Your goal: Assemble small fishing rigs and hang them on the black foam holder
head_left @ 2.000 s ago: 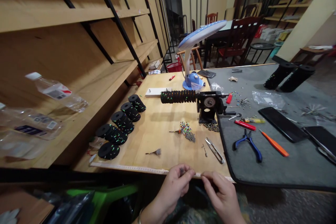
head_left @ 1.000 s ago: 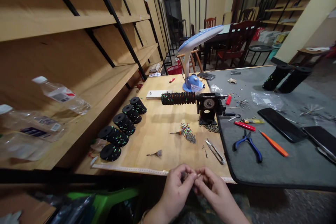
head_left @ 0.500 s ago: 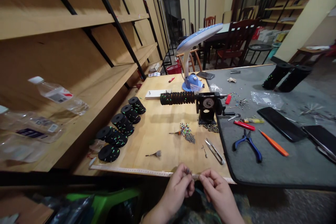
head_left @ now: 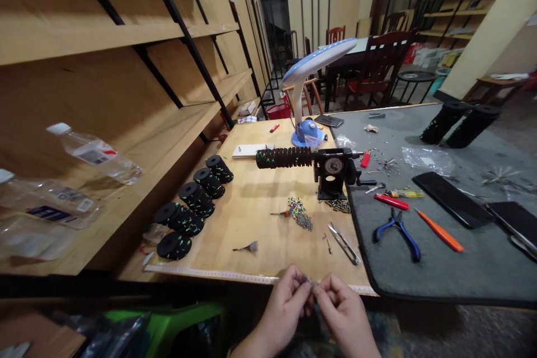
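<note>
Close together at the table's front edge, my left hand [head_left: 287, 305] and my right hand [head_left: 342, 307] are both closed in a pinch, fingertips nearly touching. Whatever sits between them is too small to make out. Under them a measuring tape [head_left: 235, 276] runs along the edge. Beyond lie a pile of coloured beads [head_left: 297, 208] with small metal pieces, a little feathery tuft [head_left: 251, 246] and thread snips [head_left: 344, 243]. A black hand-cranked winder [head_left: 331, 170] carries a ridged black foam roll [head_left: 283, 157] on its shaft.
Several black spools [head_left: 196, 198] stand at the left. On the grey mat [head_left: 394, 274] lie blue pliers [head_left: 397, 235], an orange-handled tool [head_left: 439, 229] and a phone [head_left: 452, 198]. A blue desk lamp [head_left: 307, 131] stands behind the winder. Bottles [head_left: 94, 151] lie on the left shelf.
My hands have drawn closer together, the right one moving slightly left, so the fingertips now nearly meet. The things on the table have not moved.
</note>
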### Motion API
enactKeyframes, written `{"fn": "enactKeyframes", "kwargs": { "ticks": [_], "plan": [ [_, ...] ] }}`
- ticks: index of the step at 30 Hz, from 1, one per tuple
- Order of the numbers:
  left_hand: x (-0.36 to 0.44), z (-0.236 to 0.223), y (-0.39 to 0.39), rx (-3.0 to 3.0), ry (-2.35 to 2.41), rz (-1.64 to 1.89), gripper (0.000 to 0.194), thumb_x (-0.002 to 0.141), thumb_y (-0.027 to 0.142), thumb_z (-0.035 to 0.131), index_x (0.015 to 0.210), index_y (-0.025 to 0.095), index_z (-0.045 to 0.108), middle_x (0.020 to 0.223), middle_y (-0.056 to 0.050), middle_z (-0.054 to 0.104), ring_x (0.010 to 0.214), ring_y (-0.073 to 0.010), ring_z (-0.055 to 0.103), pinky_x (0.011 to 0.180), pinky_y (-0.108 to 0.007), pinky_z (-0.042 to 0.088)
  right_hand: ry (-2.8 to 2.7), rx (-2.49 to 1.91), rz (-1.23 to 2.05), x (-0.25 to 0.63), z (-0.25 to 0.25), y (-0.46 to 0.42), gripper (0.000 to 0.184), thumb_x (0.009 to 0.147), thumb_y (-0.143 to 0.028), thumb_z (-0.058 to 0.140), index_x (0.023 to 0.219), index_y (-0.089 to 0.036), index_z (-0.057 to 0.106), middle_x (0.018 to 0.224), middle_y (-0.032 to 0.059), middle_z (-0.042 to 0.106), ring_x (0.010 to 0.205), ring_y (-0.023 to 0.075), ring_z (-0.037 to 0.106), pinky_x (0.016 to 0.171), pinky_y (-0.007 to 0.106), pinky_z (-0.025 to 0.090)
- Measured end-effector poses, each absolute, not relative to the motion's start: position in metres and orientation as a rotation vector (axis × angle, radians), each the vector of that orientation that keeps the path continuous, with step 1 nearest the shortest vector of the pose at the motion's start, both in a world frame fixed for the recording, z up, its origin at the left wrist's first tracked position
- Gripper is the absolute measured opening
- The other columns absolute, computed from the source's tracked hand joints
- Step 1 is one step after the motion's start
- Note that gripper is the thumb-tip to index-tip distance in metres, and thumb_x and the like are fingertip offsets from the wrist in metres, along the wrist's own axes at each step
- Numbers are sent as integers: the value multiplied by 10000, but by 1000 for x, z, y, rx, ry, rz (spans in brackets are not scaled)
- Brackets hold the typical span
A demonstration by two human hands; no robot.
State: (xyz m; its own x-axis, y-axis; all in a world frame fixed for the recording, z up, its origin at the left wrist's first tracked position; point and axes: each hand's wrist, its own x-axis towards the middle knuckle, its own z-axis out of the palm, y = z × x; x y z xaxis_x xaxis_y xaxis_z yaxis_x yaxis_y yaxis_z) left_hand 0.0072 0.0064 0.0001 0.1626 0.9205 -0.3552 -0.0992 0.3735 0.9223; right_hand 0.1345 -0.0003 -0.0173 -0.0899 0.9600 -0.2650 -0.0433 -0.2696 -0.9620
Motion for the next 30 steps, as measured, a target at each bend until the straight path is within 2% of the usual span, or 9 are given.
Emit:
{"fn": "enactKeyframes", "kwargs": {
  "ticks": [8,16,22,30],
  "plan": [
    [4,-2,6,987,1196,927,409,786,560,611,708,205,422,592,72,422,536,-95,396,510,-219,321,-1065,-1306,1581,131,-26,-2,488,744,-672,562,618,-216,441,403,-117,343,344,55,276,354,174,205],
    [2,-3,3,1170,1301,977,272,850,412,587,717,201,479,675,22,502,644,-138,460,620,-243,363,-1013,-1312,1597,128,-22,-1,510,708,-701,575,602,-226,423,372,-121,342,326,55,266,343,174,198],
    [0,-6,0,1359,1388,951,211,910,332,498,739,208,495,702,-3,535,672,-161,485,643,-255,355,-1011,-1309,1585,127,-20,-2,506,726,-692,571,606,-225,420,365,-122,344,322,52,265,354,176,193],
    [-3,-5,-3,1535,1450,889,151,926,265,457,792,219,510,739,-29,576,696,-184,528,661,-270,356,-974,-1289,1642,128,-20,0,529,699,-722,577,612,-228,413,356,-127,347,317,49,256,345,170,176]
  ]
}}
